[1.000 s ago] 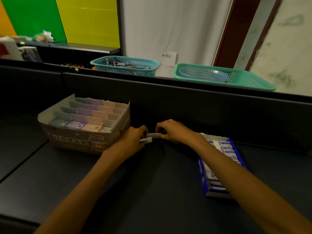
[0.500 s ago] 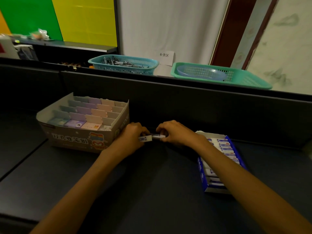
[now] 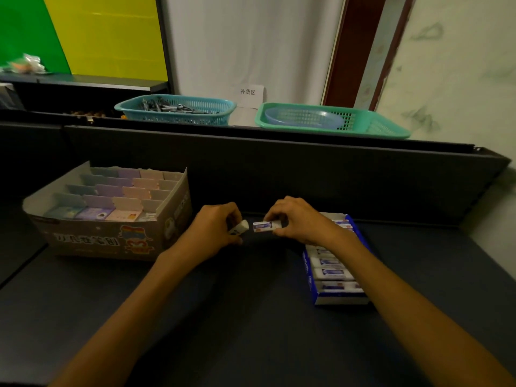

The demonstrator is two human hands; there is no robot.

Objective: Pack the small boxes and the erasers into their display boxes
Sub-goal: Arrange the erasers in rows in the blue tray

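Hard to read: print on the eraser pinched by the right hand, only a blue label on a white sleeve. Likewise blurred, the white eraser gripped in the curled fingers of the left hand, mostly buried in the fist, one end poking out toward the other hand. Small gap between the two erasers, just off the fingertips. Partly covered by the right wrist and forearm: the blue display box, with rows of wrapped erasers lying inside. Left of the left knuckles, nearly touching: the cardboard display box, small boxes standing in its divided rows, the rightmost slots seemingly vacant, front lettering too dim to make out. Underneath everything, a dark tabletop backed by a low dark partition. Beyond the fingers, on the ledge behind: a teal basket of thin dark items, unidentifiable, and a green basket holding a pale dish. White wall, a small paper sign, green and yellow panels far left.
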